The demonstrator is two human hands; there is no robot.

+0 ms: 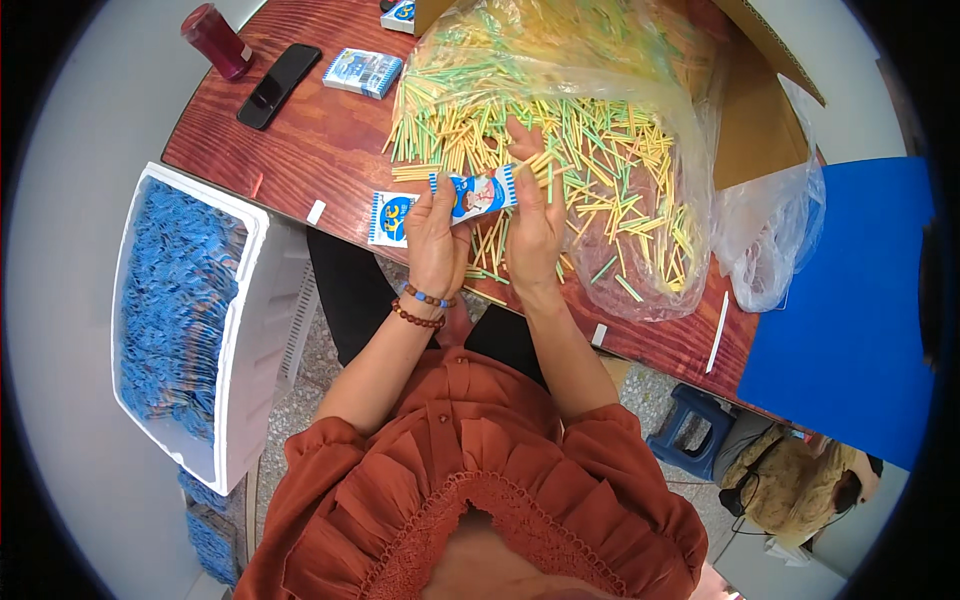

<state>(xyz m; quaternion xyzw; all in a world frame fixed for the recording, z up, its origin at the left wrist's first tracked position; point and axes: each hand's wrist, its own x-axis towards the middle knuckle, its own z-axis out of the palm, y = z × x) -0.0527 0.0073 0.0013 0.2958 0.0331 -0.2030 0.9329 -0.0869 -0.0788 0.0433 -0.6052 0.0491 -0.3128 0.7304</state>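
Observation:
Just above the table's near edge, my left hand (432,245) grips a small blue-and-white packet (482,194) by its left end. My right hand (536,235) is closed around a few thin yellow sticks (540,168) at the packet's right end. Whether the stick tips are inside the packet, I cannot tell. A second flat packet (389,218) lies on the table just left of my left hand. Behind my hands spreads a loose pile of yellow and green sticks (450,115), spilling from a large clear plastic bag (650,300).
At the left stands a white foam box (240,370) full of blue packets. A phone (279,86), a red jar (217,42) and stacked packets (362,73) lie far left. On the right are a cardboard box (765,140), a crumpled clear bag (765,250) and a blue sheet (850,290).

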